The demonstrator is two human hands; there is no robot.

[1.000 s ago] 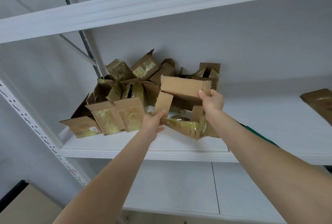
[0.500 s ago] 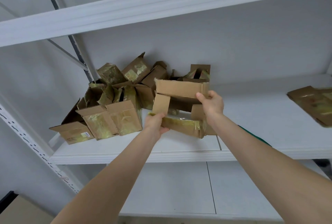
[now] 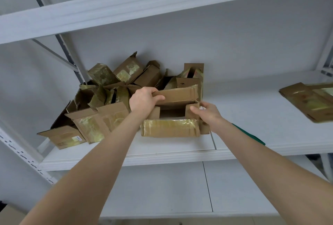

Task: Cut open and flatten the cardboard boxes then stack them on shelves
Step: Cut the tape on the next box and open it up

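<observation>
The box (image 3: 170, 128) sat near the front edge of the shelf (image 3: 162, 156), just beside the pile of opened boxes (image 3: 108, 98) at the left end. Its open top faced the person, likely so the flaps could be spread flat. The left hand (image 3: 144, 101) gripped the far long flap, fingers curled over its edge. The right hand (image 3: 210, 114) pinched the short right flap. Half a second before, the left hand was low at the near flap and the right held the far one.

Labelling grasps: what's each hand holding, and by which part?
Left hand grips the open box by its top flap's left end; right hand appears to pinch its right side flap.
</observation>
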